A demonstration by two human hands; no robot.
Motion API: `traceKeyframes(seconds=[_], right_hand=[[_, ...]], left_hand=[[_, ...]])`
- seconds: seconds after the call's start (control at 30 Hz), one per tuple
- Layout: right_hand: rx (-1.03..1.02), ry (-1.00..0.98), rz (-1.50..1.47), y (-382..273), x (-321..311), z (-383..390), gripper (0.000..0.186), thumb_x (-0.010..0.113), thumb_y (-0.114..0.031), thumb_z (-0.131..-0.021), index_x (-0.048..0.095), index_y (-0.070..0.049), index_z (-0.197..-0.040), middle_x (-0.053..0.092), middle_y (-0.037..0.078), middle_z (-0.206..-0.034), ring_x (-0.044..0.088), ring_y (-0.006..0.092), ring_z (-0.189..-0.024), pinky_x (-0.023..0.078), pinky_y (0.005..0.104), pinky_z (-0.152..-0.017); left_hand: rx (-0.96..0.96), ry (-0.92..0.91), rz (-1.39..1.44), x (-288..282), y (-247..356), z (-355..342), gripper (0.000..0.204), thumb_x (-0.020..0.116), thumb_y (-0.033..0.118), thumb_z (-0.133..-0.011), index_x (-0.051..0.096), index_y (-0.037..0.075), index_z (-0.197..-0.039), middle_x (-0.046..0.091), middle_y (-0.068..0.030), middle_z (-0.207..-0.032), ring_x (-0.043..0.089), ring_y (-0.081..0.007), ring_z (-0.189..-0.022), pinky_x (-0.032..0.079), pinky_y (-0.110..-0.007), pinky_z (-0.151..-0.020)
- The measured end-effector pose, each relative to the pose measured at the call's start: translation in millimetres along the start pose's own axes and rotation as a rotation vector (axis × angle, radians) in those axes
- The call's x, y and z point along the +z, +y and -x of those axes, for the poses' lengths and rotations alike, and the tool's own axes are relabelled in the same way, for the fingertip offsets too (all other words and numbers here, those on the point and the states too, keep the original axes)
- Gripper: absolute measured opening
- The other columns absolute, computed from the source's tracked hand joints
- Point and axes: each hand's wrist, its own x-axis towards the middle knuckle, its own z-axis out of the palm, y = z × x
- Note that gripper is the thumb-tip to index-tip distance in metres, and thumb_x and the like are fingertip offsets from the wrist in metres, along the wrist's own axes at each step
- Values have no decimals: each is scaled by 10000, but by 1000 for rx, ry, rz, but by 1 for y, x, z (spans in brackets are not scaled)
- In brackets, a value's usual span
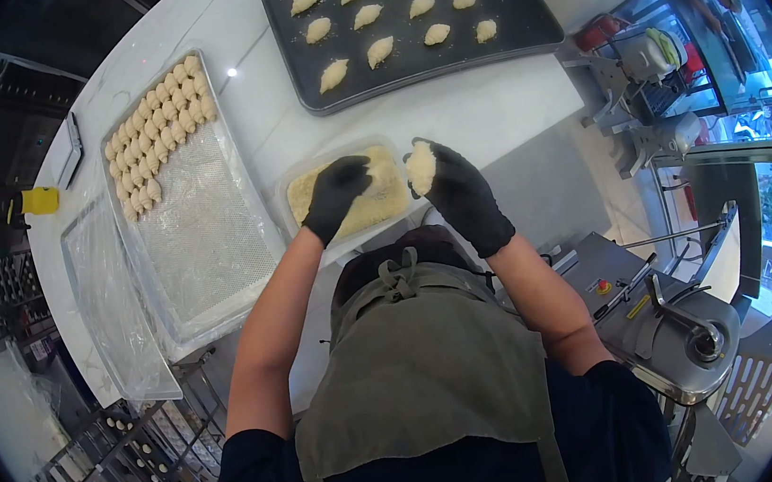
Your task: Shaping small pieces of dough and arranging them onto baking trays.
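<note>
My right hand (465, 196), in a black glove, holds a pale, crumb-coated dough piece (422, 168) upright at the right end of a clear container of yellowish crumbs (373, 206). My black-gloved left hand (337, 194) is over that container with curled fingers; what is under its fingertips is unclear. Beyond the container, a dark baking tray (516, 7) carries several spaced, crumb-coated pieces (381, 51). On the left, a plastic-lined mesh tray (193, 263) holds rows of shaped dough pieces (145, 135) packed close at its far end.
A folded plastic sheet (113, 310) lies on the white marble table (228, 21). A flat pale device (64, 149) and a yellow object (39, 201) sit at the left edge. Wire racks (154, 458) stand lower left; a metal machine (691, 330) stands close on the right.
</note>
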Motion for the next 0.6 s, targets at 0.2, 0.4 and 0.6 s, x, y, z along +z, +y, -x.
traceKeyframes(seconds=[0.2,0.4,0.6], right_hand=[[-26,-11,127,21,15,-10,477,579,-13,-895,534,0,-1370,629,121,-1220,593,160,-967,488,272,-855],[-403,22,962,48,50,-31,457,633,-37,-872,582,-25,-1326,660,90,-1131,602,156,-889,496,272,-787],[-508,-149,1156,43,79,-44,438,658,-36,-862,610,-36,-1298,663,59,-1104,584,140,-852,486,259,-754]], left_hand=[[-188,44,782,13,53,31,370,621,68,-930,599,-8,-1291,663,-117,-1158,640,-163,-970,533,-277,-830],[-85,184,688,11,59,53,416,619,43,-923,564,-30,-1329,666,-126,-1153,649,-187,-973,537,-285,-876],[-87,216,617,-10,43,68,409,591,51,-943,551,-22,-1343,679,-126,-1173,671,-207,-1017,533,-296,-925]])
